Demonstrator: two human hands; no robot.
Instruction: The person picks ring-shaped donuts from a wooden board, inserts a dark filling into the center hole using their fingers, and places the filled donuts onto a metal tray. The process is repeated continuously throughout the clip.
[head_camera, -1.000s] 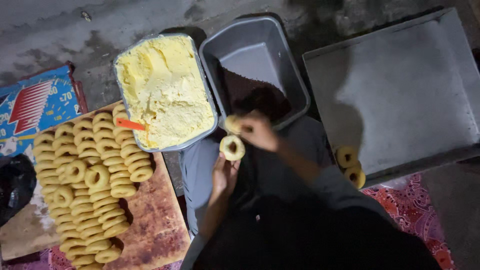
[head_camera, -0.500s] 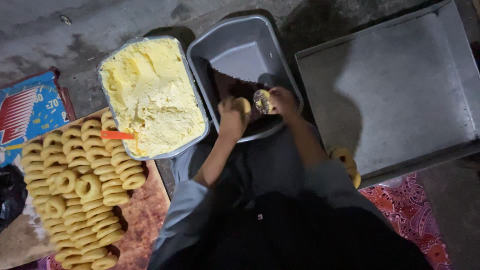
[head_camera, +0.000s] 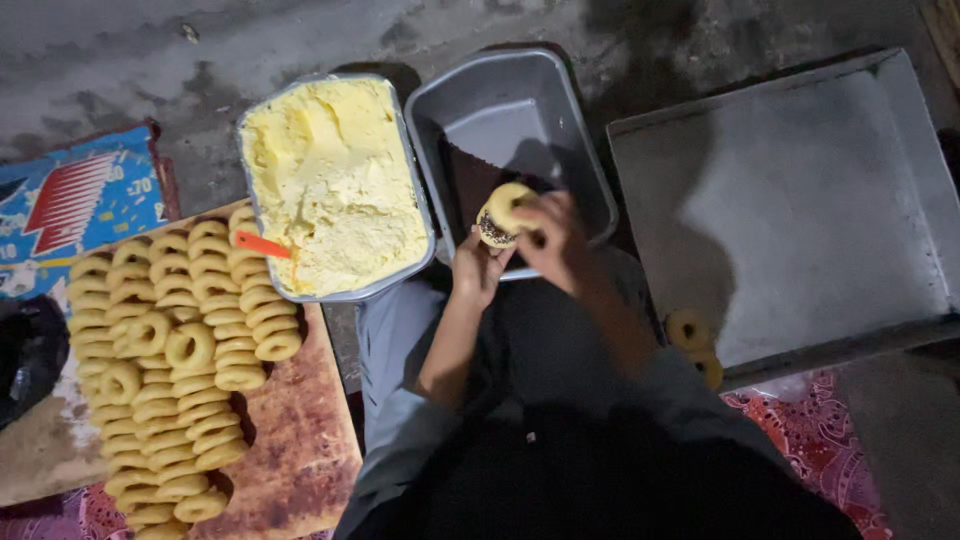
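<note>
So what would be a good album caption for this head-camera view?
Both hands hold a ring pastry, one face coated dark, over a grey tub beside yellow cream.

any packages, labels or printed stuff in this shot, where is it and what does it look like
Printed cardboard sheet: far left on the ground, above the wooden board stacked with ring pastries; flat, blue with a red-and-white striped arrow shape and white markings, worn edges.
No other labels, signs or screens show; the metal cream tray, dark-crumb pan and big flat tray are plain.
</note>
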